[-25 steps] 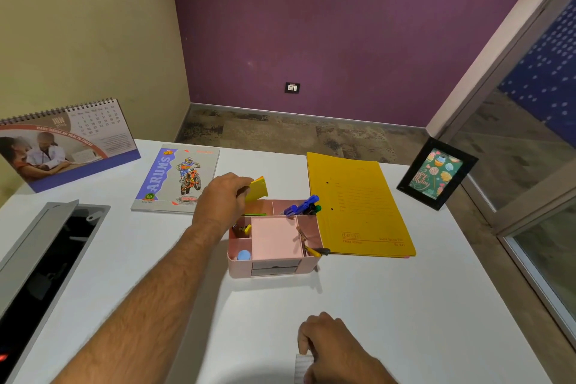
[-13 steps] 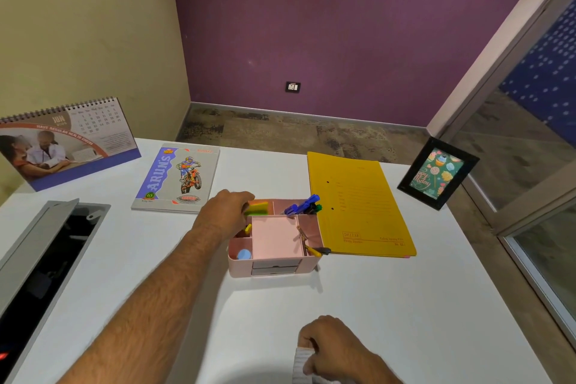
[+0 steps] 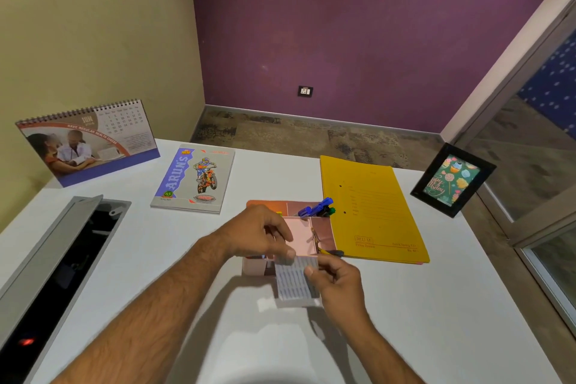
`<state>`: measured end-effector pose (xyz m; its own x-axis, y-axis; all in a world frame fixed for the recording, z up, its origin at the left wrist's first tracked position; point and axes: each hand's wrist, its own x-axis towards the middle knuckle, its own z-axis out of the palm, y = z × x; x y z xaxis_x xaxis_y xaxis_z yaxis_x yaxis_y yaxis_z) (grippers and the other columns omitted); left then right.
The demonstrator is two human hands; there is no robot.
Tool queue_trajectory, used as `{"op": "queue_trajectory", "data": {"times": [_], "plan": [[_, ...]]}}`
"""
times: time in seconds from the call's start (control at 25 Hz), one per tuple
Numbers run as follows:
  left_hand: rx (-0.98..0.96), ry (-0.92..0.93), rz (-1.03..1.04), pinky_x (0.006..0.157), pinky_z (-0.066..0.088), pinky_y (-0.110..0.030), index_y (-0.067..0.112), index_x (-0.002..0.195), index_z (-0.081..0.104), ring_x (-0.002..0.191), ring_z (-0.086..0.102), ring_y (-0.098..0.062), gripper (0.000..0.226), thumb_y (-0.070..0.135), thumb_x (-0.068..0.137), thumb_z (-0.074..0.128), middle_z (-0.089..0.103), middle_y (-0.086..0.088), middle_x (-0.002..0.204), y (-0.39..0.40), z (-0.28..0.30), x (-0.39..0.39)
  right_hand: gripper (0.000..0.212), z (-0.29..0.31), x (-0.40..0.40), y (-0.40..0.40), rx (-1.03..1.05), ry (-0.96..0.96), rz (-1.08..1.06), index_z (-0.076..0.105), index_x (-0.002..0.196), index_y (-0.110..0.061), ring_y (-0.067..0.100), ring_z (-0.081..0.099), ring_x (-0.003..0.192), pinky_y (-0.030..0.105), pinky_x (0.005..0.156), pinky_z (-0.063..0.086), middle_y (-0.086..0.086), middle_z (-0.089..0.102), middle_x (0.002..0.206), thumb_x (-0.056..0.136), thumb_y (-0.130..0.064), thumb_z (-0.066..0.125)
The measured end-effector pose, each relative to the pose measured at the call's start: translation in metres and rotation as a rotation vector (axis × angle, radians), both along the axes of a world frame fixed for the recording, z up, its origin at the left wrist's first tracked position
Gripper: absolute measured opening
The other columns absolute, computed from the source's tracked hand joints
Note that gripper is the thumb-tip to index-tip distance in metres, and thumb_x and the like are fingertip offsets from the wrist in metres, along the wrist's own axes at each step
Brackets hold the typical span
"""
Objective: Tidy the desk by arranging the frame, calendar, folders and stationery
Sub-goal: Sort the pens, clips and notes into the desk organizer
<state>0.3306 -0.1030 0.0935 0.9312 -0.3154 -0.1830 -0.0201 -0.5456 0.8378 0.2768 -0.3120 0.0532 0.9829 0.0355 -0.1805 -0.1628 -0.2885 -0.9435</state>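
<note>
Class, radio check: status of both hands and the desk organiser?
Right hand and left hand both pinching a grey ribbed sheet. Sheet held over pink organiser front edge. Nothing in the way.

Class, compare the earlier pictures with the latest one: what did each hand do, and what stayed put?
The left hand let go of the yellow pad in the organizer and drew back to the white packet. The right hand brought that packet up to the organizer. Calendar, notebook, folder and frame stayed put.
</note>
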Motion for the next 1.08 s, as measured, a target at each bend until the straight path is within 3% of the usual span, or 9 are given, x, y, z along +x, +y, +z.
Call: {"op": "queue_trajectory", "data": {"times": [0.16,0.32,0.4,0.48,0.56,0.64,0.76,0.88,1.08], "plan": [[0.035,-0.014,-0.052,0.057,0.048,-0.014,0.009,0.082,0.078,0.058,0.062,0.000,0.011,0.010,0.073,0.084,0.068,0.014,0.061,0.001,0.009,-0.001,0.011,0.001,0.005,0.015,0.079,-0.042,-0.075,0.070,0.097,-0.018,0.015,0.070,0.091,0.021,0.065,0.058,-0.001,0.072,0.097,0.088,-0.011,0.069],[0.098,-0.105,0.000,0.062,0.054,-0.021,0.018,0.079,0.079,0.064,0.065,-0.001,0.009,0.014,0.073,0.084,0.073,0.012,0.070,0.017,0.018,0.004,0.018,-0.022,-0.011,0.013,0.090,-0.092,-0.013,0.069,0.100,-0.027,0.008,0.069,0.094,0.022,0.079,0.058,-0.007,0.074,0.100,0.086,-0.016,0.072],[0.100,-0.146,0.077,0.066,0.057,-0.024,0.021,0.081,0.079,0.070,0.069,-0.003,0.009,0.018,0.074,0.084,0.075,0.011,0.075,0.029,0.024,0.011,0.029,-0.045,-0.025,0.005,-0.167,-0.169,0.108,0.067,0.108,-0.032,0.000,0.062,0.104,0.012,0.089,0.049,-0.009,0.069,0.115,0.083,-0.047,0.069],[0.090,-0.223,0.167,0.065,0.055,-0.024,0.022,0.082,0.080,0.072,0.069,-0.004,0.008,0.019,0.075,0.083,0.076,0.010,0.077,0.039,0.031,0.020,0.068,-0.074,-0.038,-0.007,-0.496,-0.223,0.307,0.057,0.128,-0.034,0.000,0.046,0.128,0.015,0.107,0.036,-0.013,0.052,0.140,0.079,-0.078,0.039],[0.115,-0.341,0.277,0.065,0.054,-0.022,0.019,0.087,0.080,0.072,0.067,-0.005,0.009,0.018,0.077,0.081,0.076,0.008,0.081,0.044,0.034,0.030,0.075,-0.103,-0.043,-0.022,-0.843,-0.301,0.506,0.045,0.140,-0.033,0.007,0.031,0.142,0.026,0.117,0.018,-0.014,0.032,0.154,0.083,-0.079,0.027],[0.181,-0.448,0.370,0.067,0.052,-0.020,0.017,0.094,0.079,0.074,0.066,-0.007,0.013,0.019,0.080,0.078,0.076,0.004,0.087,0.044,0.033,0.039,0.071,-0.119,-0.044,-0.032,-0.998,-0.251,0.672,0.046,0.139,-0.028,0.019,0.031,0.143,0.040,0.112,0.016,-0.002,0.037,0.153,0.087,-0.073,0.029],[0.336,-0.521,0.420,0.074,0.057,-0.032,0.019,0.102,0.078,0.083,0.066,-0.017,0.020,0.026,0.083,0.076,0.076,-0.001,0.096,0.041,0.024,0.048,0.071,-0.125,-0.041,-0.031,-1.007,-0.193,0.690,0.047,0.139,-0.026,0.021,0.015,0.143,0.046,0.107,0.018,0.004,0.042,0.150,0.088,-0.072,0.028],[0.463,-0.503,0.391,0.079,0.057,-0.039,0.021,0.105,0.077,0.090,0.067,-0.023,0.021,0.027,0.085,0.073,0.075,-0.003,0.100,0.036,0.010,0.050,0.071,-0.132,-0.040,-0.033,-1.076,-0.265,0.667,0.044,0.141,-0.028,0.021,0.011,0.144,0.046,0.108,0.017,0.003,0.037,0.153,0.088,-0.073,0.031],[0.537,-0.359,0.293,0.081,0.055,-0.037,0.021,0.105,0.076,0.093,0.065,-0.026,0.019,0.024,0.087,0.068,0.072,-0.004,0.100,0.028,-0.015,0.043,0.072,-0.141,-0.041,-0.036,-1.081,-0.341,0.641,0.043,0.142,-0.026,0.022,0.016,0.144,0.046,0.106,0.023,0.003,0.038,0.153,0.088,-0.073,0.035]]}}
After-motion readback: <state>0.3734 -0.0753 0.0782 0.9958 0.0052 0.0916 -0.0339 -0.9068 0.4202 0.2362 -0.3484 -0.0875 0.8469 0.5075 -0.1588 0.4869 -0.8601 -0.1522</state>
